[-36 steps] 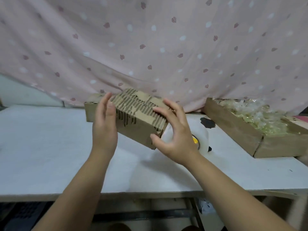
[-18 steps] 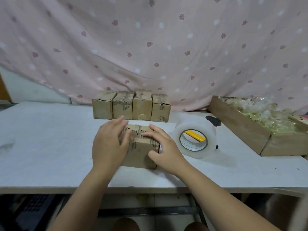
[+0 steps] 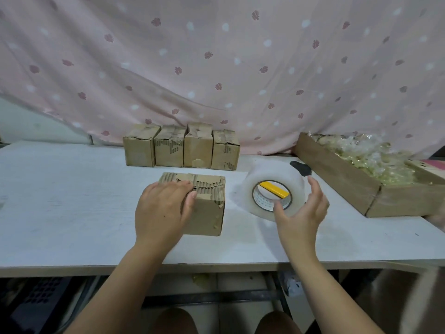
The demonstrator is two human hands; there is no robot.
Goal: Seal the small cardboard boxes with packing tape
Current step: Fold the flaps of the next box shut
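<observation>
If the left hand [image 3: 159, 213] (flat on the box [image 3: 207, 213]) lifts, the flaps [image 3: 204, 183] may spring open before the wide-spread right hand [image 3: 298, 218] grips the tape roll [image 3: 272, 179].

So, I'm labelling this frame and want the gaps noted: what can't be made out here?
Head view, box top: the left hand covers its left part, so any tape there is hidden.
Head view, tape roll: loose end not visible in the clear tape; the right hand covers its near rim.
Head view, tray: cut off by the right edge.
Head view, back boxes: print too small to read.
</observation>
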